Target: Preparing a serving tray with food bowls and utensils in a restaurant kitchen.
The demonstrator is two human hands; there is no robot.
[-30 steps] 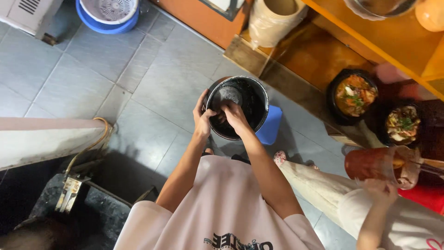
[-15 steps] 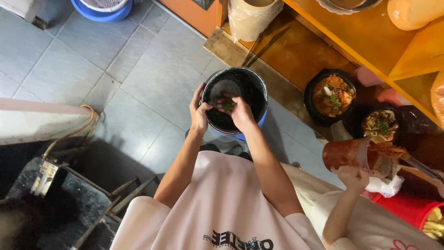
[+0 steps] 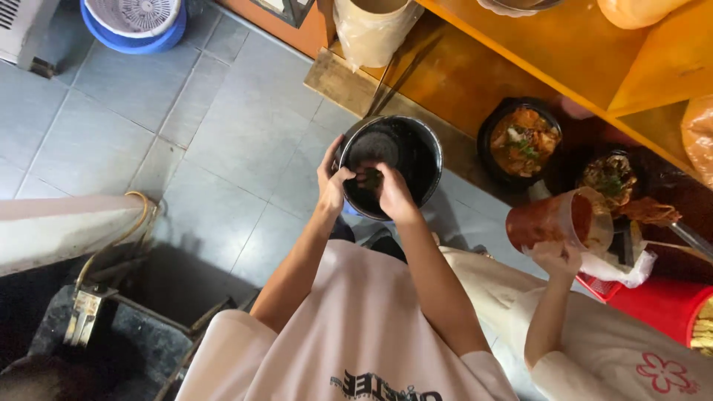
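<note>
Steel pot: one round dark metal pot [image 3: 394, 165] with a shiny rim, black inside, held over the grey tiled floor [image 3: 148, 134] just in front of the person's chest.
Left hand: the left hand [image 3: 333, 186] curls around the pot's near-left rim, fingers wrapped over the edge, gripping it.
Right hand: the right hand [image 3: 391, 194] reaches inside the pot, fingers bent onto a small dark object [image 3: 371, 178] against the inner wall; too dark to tell what the object is.
Arms: two bare forearms run from the pot down to one pale pink shirt [image 3: 356, 334].
Food bowls: two black round bowls; one bowl of orange stew [image 3: 520, 141] and one darker bowl with greens [image 3: 607, 178], both right of the pot beside the orange wooden shelf [image 3: 564, 52].
Other person: one co-worker's hand [image 3: 553, 256] grips a clear plastic jug of red sauce [image 3: 557, 221], well right of the pot.
Far corner: one blue round basin [image 3: 130, 38] holding one white perforated basket [image 3: 137, 11], top left.
Red crate: one [image 3: 653, 304], lower right.
</note>
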